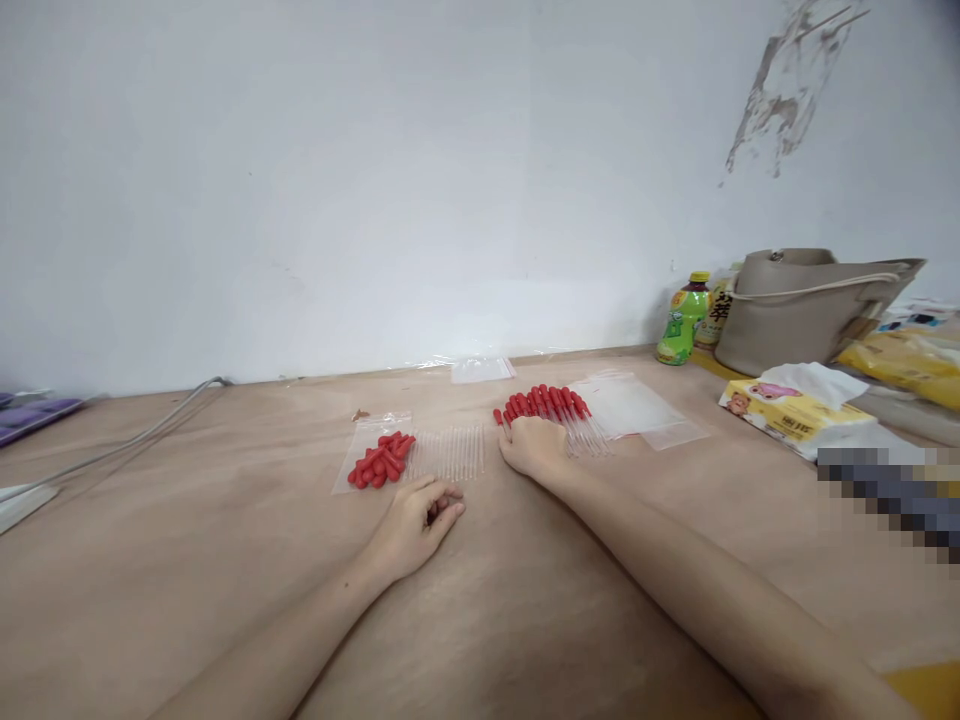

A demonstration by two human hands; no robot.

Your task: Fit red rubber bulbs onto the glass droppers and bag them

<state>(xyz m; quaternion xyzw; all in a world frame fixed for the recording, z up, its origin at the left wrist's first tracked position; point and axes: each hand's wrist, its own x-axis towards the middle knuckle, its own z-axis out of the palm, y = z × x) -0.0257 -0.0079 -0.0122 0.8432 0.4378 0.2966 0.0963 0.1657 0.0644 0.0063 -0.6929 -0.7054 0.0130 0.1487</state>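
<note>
My right hand is closed on a dropper with a red rubber bulb, at the left end of a row of droppers. Those droppers have red bulbs pointing away from me and clear tubes partly hidden behind the hand. My left hand rests on the table with loosely curled fingers, a small gap by the thumb and nothing visible in it. Just beyond it lies a row of clear glass tubes without bulbs. Beside them, loose red rubber bulbs are heaped on a clear plastic bag.
Flat plastic bags lie right of the droppers, and another bag is by the wall. On the right stand a green bottle, a beige bag and a tissue pack. A grey cable and purple tray are left.
</note>
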